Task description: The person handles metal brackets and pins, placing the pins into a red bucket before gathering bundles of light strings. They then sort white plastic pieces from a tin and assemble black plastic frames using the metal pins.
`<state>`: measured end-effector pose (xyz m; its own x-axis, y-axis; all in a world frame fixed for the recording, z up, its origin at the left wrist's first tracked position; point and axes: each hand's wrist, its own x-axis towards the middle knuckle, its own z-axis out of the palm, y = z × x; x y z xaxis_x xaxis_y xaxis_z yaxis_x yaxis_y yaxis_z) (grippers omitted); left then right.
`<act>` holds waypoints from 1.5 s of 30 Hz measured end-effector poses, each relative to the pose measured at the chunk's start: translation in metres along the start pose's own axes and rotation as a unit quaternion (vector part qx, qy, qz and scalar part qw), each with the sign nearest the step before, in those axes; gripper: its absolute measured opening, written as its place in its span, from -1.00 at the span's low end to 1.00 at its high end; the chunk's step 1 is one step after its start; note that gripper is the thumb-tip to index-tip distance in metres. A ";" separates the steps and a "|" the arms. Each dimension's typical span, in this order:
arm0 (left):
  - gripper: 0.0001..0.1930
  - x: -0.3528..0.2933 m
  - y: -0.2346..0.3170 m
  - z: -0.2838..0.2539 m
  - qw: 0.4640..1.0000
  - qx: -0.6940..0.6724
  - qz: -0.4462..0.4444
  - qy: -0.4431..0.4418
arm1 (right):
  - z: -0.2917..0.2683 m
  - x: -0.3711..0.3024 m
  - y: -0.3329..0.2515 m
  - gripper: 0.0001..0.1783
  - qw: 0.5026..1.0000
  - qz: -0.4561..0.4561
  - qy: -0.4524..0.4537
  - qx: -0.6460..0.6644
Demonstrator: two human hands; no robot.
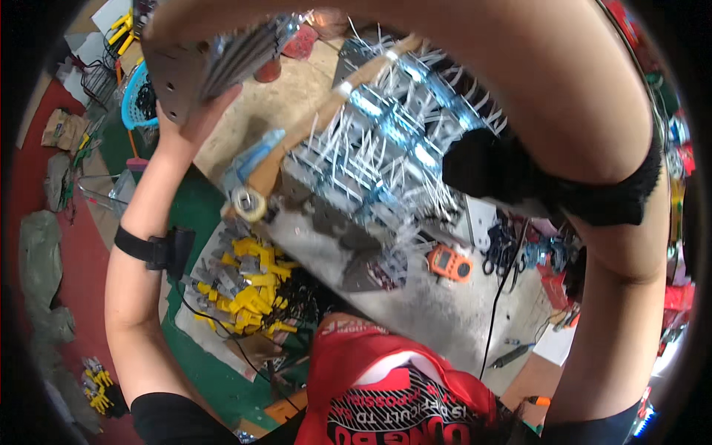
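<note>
Stretches bare right forearm (460,37) nearest, cannot tell right hand's (215,15) finger state, grips stacked flat grey metal plates (174,78) in left hand's (202,121) curled fingers over beige worktop's (300,100) left edge.

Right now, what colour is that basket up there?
The basket is light blue, seen best in the head view.

Left hand clasped, right arm arching over

The left hand (191,127) is raised, fingers closed in a grip with the thumb extended. Below the grip, the left forearm (150,191) runs down to a bent elbow. The right arm (571,74) curves across toward the grip, finger pose unclear.
</note>
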<state>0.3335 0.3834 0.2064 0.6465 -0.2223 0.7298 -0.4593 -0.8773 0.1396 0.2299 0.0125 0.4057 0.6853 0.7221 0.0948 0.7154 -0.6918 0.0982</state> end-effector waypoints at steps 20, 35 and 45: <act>-0.71 -0.124 0.355 -0.158 0.983 -0.175 -0.053 0.005 | -0.080 -0.186 -0.175 -0.46 0.981 0.050 0.175 0.070; -0.46 -0.303 0.379 0.000 0.941 -0.225 -0.182 -0.174 | 0.137 -0.243 -0.178 -0.28 0.976 0.162 0.042 0.139; -0.48 -0.325 0.347 0.057 0.913 -0.236 -0.203 -0.265 | 0.170 -0.206 -0.182 -0.22 0.970 0.201 0.017 0.134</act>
<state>-0.0011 0.1264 -0.0204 0.9681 -0.2043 0.1452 -0.2471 -0.6802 0.6902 -0.0181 -0.0103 0.1999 0.9143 0.3910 0.1057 0.4049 -0.8891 -0.2135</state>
